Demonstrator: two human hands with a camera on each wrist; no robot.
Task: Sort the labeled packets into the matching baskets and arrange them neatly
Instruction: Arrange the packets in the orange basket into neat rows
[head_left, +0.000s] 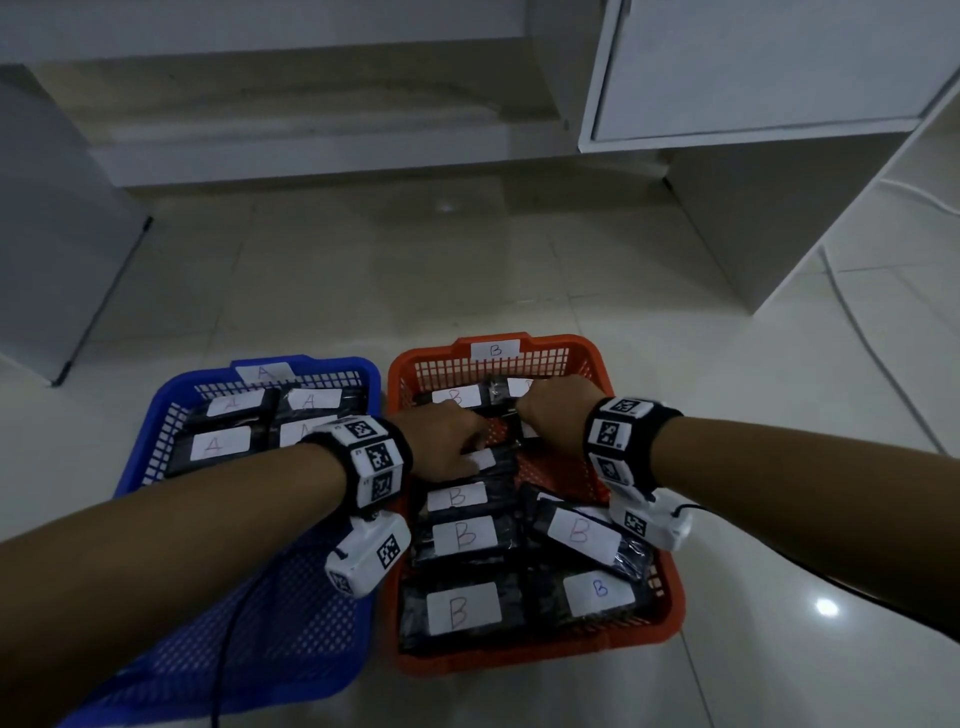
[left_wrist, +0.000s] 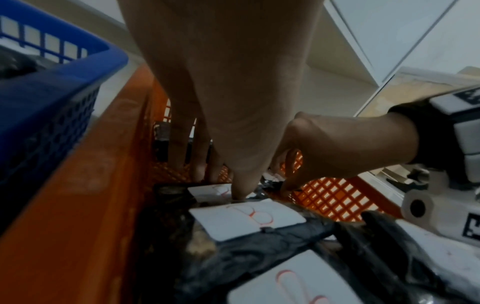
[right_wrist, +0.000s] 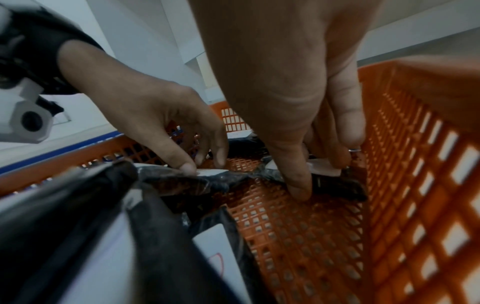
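— Where are the hands?

— Both inside the orange basket, the one tagged B. The left hand pinches a black packet near the middle of the left wall, thumb on its white label. The right hand grips another packet by the right wall, fingers curled over it, thumb tip at its edge.

— And the rest?

— More B packets fill the near end, one lying tilted across the others. The blue basket touches the orange one's left side; its A packets sit along the far edge.
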